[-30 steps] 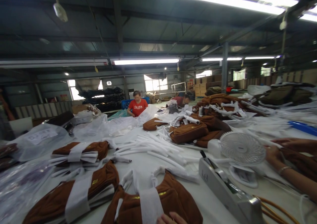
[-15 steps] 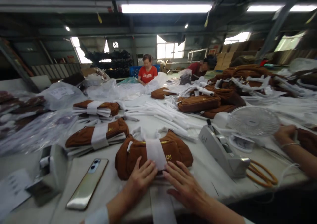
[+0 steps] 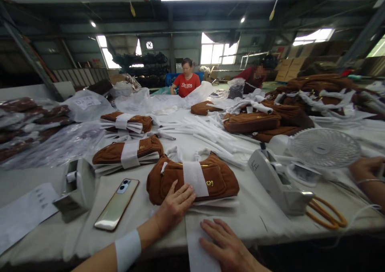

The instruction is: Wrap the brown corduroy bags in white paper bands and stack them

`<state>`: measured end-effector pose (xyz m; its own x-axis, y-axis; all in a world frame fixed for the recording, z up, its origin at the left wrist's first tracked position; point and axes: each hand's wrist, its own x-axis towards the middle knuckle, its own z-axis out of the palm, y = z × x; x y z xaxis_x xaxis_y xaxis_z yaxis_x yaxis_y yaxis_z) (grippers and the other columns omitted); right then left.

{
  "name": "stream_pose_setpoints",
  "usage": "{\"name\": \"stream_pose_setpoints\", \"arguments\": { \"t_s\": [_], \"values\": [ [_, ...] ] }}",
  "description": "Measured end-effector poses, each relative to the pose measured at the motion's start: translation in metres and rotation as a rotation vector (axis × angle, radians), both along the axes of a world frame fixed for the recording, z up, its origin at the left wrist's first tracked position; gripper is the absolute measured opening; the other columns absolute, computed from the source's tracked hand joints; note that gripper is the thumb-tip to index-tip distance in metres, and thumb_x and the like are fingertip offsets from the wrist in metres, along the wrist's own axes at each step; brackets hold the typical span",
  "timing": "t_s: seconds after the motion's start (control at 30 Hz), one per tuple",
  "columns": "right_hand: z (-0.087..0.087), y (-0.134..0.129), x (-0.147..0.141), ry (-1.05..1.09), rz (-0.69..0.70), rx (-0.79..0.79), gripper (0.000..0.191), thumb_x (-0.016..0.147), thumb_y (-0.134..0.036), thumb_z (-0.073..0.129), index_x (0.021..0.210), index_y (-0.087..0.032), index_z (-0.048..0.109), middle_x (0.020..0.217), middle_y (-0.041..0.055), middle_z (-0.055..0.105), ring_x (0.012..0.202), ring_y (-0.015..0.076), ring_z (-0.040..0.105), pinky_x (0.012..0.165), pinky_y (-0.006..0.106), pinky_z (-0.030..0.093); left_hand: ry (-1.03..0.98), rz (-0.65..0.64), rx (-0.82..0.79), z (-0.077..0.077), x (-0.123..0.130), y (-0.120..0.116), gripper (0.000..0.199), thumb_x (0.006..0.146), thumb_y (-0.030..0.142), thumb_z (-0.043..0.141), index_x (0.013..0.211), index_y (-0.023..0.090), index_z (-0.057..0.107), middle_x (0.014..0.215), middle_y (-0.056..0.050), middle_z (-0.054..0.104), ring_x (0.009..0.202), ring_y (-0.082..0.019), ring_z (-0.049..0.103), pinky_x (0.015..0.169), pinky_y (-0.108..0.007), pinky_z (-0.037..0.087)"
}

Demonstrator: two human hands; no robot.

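A brown bag [image 3: 168,182] with gold zip and logo lies in front of me, a white paper band [image 3: 195,178] across its middle. My left hand [image 3: 177,202] lies flat on the bag's lower front, its fingertips at the band's edge. The fingers of my right hand [image 3: 221,238] are outstretched over a white paper strip [image 3: 195,232] that runs from under the bag towards me. White sheets show beneath the bag. Just to the left rests a phone [image 3: 117,204].
Two tape dispensers, one at left [image 3: 75,190] and one at right [image 3: 276,182], flank the bag. Yellow-handled scissors [image 3: 326,212] and a white fan [image 3: 325,148] are on the right, beside a co-worker's hand [image 3: 367,170]. Banded brown bags [image 3: 129,152] and white strips [image 3: 204,131] lie behind.
My right hand has moved off the bag and down onto the paper strip. My left hand stays on the bag. The whole view has shifted slightly.
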<state>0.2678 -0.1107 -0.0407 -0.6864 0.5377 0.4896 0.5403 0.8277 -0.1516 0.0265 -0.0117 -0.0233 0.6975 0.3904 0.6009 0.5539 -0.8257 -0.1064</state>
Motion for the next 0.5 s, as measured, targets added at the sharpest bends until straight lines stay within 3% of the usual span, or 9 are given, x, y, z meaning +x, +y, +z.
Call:
{"name": "stream_pose_setpoints", "arguments": {
  "t_s": [0.1,0.27,0.37,0.5],
  "values": [
    [0.029,0.020,-0.010,0.189,0.042,0.079,0.028,0.093,-0.009,0.042,0.110,-0.017,0.063,0.109,0.0114,0.071,0.106,0.0179,0.065,0.095,0.034,0.048,0.002,-0.004,0.013,0.000,0.000,0.000,0.031,0.097,0.013,0.044,0.124,0.017,0.060,0.126,-0.010,0.066,0.129,-0.023,0.053,0.118,-0.059,0.024],
    [0.069,0.051,-0.020,0.319,-0.022,0.017,0.030,0.095,-0.009,0.032,0.099,-0.016,0.061,0.082,0.0059,0.070,0.078,0.0142,0.065,0.074,0.028,0.046,0.012,-0.024,0.069,-0.002,-0.002,0.004,0.032,0.097,0.014,0.047,0.126,0.015,0.059,0.127,-0.010,0.066,0.130,-0.022,0.053,0.120,-0.054,0.026],
    [0.075,0.067,-0.021,0.334,-0.057,0.005,0.029,0.097,-0.014,0.033,0.094,-0.016,0.062,0.078,0.0046,0.067,0.071,0.0142,0.061,0.070,0.028,0.042,0.013,-0.042,0.050,0.001,-0.003,0.005,0.033,0.096,0.011,0.044,0.124,0.016,0.059,0.126,-0.008,0.066,0.130,-0.021,0.053,0.119,-0.051,0.030],
    [0.069,0.089,-0.022,0.382,-0.229,-0.087,0.032,0.101,-0.027,0.040,0.086,-0.017,0.065,0.075,0.0049,0.065,0.070,0.0151,0.059,0.067,0.027,0.040,-0.047,-0.061,-0.134,0.015,0.001,-0.003,0.040,0.090,0.007,0.037,0.124,0.014,0.056,0.122,-0.009,0.067,0.130,-0.023,0.052,0.117,-0.050,0.035]
  ]
}}
